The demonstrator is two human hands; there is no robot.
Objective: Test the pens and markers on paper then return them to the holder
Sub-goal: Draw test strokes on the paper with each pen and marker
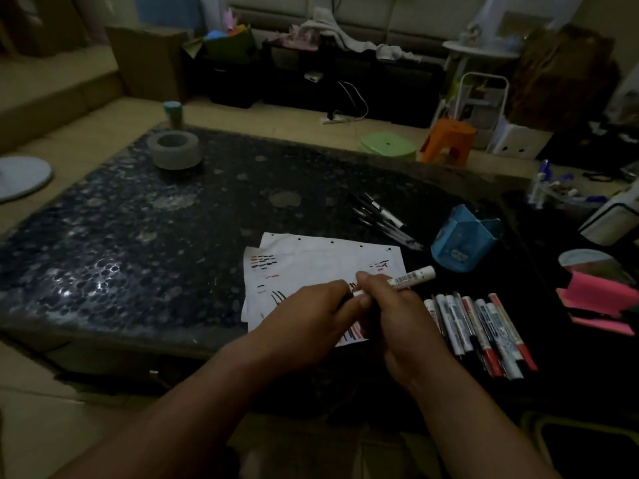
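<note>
Curling round a white plastic marker [415,276], the right hand [404,323] grips its barrel; the left hand [307,319] pinches its dark end.

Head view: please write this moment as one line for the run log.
right hand: holds marker | left hand: pinches marker's dark end | paper: has test strokes | holder: right of paper

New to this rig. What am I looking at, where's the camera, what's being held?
No machine here: a person's two bare hands, filmed by one wide-angle camera worn on the head, looking forward and down. The right hand and left hand both hold one white marker over a paper covered in test strokes; the left pinches its dark end. On the dark table lie a row of markers at right, black pens farther back, and a blue holder beside them.
</note>
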